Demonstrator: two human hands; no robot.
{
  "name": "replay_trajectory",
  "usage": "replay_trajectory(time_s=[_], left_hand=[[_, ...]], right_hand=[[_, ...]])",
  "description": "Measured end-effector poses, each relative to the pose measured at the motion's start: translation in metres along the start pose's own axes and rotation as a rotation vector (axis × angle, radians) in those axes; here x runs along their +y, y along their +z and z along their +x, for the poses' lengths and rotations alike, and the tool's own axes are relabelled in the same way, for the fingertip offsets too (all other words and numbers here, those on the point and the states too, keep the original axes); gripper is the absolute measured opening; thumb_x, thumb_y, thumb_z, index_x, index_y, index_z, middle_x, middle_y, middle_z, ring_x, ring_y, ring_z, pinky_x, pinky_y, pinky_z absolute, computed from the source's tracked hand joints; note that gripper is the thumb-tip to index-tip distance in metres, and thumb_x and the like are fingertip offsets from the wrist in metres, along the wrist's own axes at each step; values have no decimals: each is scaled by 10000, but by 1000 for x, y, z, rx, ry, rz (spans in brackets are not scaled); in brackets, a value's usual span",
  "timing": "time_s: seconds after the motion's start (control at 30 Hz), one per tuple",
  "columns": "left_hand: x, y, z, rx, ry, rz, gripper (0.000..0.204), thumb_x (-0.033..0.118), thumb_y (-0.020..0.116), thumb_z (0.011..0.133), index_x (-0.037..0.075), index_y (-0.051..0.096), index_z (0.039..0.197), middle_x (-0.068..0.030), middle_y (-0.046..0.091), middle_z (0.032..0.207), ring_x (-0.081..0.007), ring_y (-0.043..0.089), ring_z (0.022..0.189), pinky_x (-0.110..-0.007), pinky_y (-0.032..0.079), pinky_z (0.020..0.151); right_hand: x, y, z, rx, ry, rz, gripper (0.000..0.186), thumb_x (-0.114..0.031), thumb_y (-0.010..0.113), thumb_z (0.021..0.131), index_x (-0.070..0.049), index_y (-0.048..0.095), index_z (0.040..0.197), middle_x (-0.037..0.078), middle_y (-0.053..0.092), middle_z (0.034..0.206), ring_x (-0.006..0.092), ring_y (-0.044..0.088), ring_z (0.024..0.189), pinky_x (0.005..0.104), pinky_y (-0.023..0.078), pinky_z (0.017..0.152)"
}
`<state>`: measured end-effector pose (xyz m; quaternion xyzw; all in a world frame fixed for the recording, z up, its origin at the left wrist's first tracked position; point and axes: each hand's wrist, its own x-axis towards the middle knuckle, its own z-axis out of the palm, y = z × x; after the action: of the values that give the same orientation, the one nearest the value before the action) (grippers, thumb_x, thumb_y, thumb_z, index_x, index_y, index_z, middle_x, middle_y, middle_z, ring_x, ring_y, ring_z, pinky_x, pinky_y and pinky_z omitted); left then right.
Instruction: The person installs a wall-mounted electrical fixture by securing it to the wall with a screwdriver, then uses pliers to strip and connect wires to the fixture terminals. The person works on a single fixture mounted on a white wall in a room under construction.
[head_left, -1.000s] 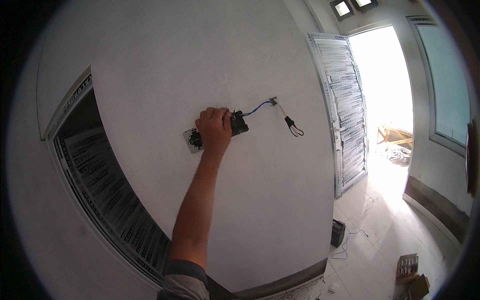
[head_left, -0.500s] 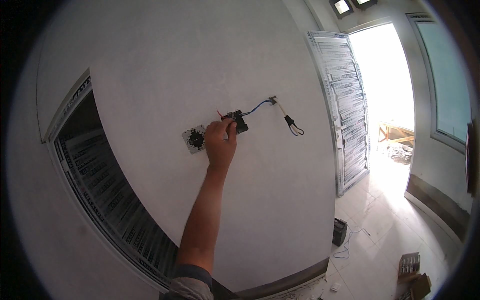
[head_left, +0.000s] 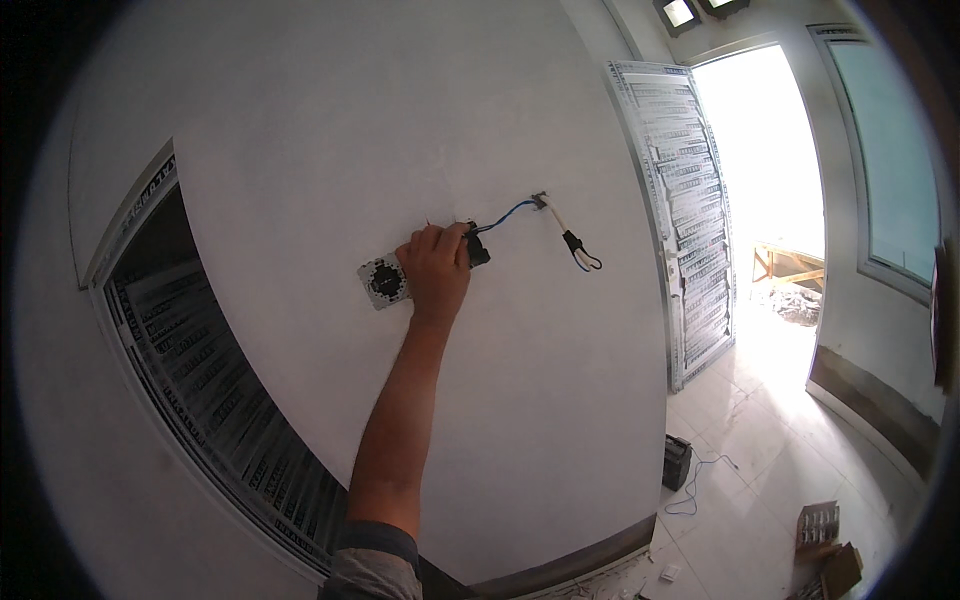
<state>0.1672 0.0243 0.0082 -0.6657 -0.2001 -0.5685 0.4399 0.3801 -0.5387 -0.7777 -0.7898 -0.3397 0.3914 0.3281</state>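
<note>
One arm comes up from the lower edge, and my left hand [head_left: 435,272] is closed at the wall on a black wiring-device body [head_left: 479,249], which it partly covers. Blue wire [head_left: 513,212] runs from this body to a small opening [head_left: 540,200] in the wall, up and to the right. A short reddish wire end shows above my fingers. Left of the hand, and partly behind it, is a socket insert [head_left: 384,284] with a pale metal mounting frame and a dark centre. From the same opening hangs a white cable [head_left: 557,222] with a black-wrapped, looped end [head_left: 578,247]. My right hand is out of view.
A doorway [head_left: 185,350] with a film-wrapped frame is at left. To the right, a film-wrapped door [head_left: 672,220] stands open to bright daylight. On the tiled floor are a black case [head_left: 676,463], a blue cord [head_left: 690,490] and opened cardboard boxes [head_left: 840,572].
My left hand has turned slightly and its fingers now spread further left, covering more of the black body. The view has shifted a little.
</note>
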Motion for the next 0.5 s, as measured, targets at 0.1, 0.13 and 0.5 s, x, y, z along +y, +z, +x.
replay_trajectory(time_s=[0.1,0.13,0.5], left_hand=[[-1,6,-3,-53,-10,-59,229,138,795,849,176,721,1063,-35,663,971,-284,626,972,-477,402,863],[-2,7,-5,-59,-13,-55,222,128,795,844,174,717,1047,-33,664,972,-284,626,977,-479,400,867],[-7,4,-17,5,-45,-73,165,105,784,846,160,706,981,-19,638,916,-254,621,946,-439,405,834]], right_hand=[[0,-1,1,4,2,-2,531,-497,688,916,-5,709,717,149,621,583,303,592,564,496,462,572],[0,0,2,6,2,-1,528,-495,690,916,-6,709,717,148,621,583,302,592,564,495,461,572],[2,1,6,20,1,-3,495,-467,703,914,-12,709,720,138,616,585,287,591,566,490,456,565]])
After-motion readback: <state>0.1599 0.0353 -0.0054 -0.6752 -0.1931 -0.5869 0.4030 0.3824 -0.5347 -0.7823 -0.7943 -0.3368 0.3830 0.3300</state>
